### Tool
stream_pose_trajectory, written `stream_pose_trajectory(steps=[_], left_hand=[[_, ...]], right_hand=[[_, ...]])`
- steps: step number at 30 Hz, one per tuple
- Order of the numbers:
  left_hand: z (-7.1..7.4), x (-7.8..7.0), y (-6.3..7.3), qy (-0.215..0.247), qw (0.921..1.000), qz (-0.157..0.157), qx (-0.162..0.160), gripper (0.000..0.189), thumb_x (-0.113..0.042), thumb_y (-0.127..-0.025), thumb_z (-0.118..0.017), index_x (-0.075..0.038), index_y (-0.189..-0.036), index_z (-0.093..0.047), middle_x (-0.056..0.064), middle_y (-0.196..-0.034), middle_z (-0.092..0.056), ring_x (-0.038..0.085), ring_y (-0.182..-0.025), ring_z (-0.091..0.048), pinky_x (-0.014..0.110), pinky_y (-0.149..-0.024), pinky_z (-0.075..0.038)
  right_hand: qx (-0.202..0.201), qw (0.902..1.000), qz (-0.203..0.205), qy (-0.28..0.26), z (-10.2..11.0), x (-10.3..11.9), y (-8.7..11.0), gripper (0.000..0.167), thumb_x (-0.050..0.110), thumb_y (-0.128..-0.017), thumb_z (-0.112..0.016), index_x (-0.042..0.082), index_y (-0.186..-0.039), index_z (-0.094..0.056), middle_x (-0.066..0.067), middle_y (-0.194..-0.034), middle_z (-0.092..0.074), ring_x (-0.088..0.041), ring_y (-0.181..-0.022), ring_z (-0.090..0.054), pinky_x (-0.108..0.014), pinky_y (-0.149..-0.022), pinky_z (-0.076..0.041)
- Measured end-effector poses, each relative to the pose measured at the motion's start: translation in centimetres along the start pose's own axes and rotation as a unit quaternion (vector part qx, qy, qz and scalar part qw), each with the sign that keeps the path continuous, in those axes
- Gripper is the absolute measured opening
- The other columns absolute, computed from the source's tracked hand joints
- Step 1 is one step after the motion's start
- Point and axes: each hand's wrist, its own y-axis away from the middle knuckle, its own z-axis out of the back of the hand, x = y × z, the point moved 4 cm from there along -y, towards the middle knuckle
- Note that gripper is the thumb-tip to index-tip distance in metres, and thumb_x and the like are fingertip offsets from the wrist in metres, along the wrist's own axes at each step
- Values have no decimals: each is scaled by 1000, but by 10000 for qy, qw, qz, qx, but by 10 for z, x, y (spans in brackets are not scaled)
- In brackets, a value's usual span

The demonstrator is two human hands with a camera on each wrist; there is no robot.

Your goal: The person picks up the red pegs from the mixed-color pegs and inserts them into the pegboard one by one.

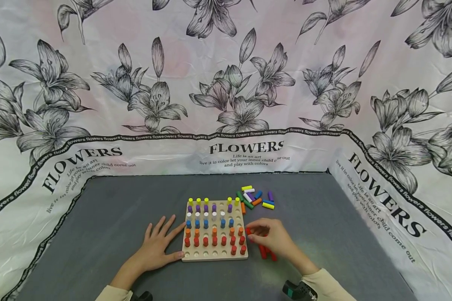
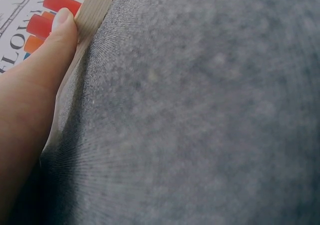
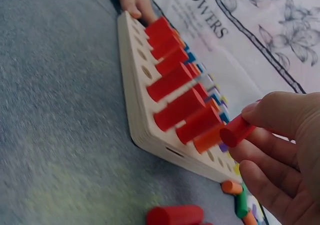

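A wooden pegboard (image 1: 214, 258) lies on the grey table, holding rows of yellow, purple, white, blue, orange and red pegs. Two red pegs (image 1: 234, 250) stand at the right end of its nearest row, whose other holes are bare. My right hand (image 1: 273, 239) pinches a red peg (image 3: 237, 130) between thumb and fingers, just off the board's right edge. On the other side my left hand (image 1: 154, 248) rests with spread, straight fingers, its thumb (image 2: 62, 25) against the board's near left corner.
Several loose red pegs (image 1: 263, 251) lie under and beside my right hand. Behind the board's right corner is a scattered pile of pegs in other colours, among them a green peg (image 1: 248, 205) and a purple peg (image 1: 270, 196). A flower-printed cloth (image 1: 245, 154) borders the table (image 1: 135, 196).
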Motion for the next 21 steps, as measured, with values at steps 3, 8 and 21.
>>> stream_pose_trajectory(steps=[3, 8, 21], left_hand=[[0, 0, 0, -29, 10000, 16, 12, 83, -66, -85, -63, -33, -155, -35, 16, -164, -27, 50, -149, -22, 78, -108, -13], [1, -1, 0, -15, 10000, 6, 2, 83, -66, -84, -63, -33, -155, -35, 17, -163, -27, 50, -148, -22, 78, -108, -13], [-6, 7, 1, 103, 9989, -282, -355, 81, -68, -84, -62, -43, -154, -29, 15, -162, -28, 52, -146, -23, 79, -106, -11]], right_hand=[[45, 9999, 0, -97, -5, 1, -1, 22, 20, -86, -78, 16, -107, -76, -2, -97, -74, -2, -78, -65, -22, -68, -56], [81, 9996, 71, -244, -11, 5, -2, 22, 24, -86, -78, 18, -107, -76, -2, -99, -75, -3, -80, -65, -22, -70, -55], [55, 9991, 68, -411, -25, 14, -3, 23, 12, -86, -77, 9, -108, -74, -8, -98, -75, -4, -79, -67, -26, -72, -56]])
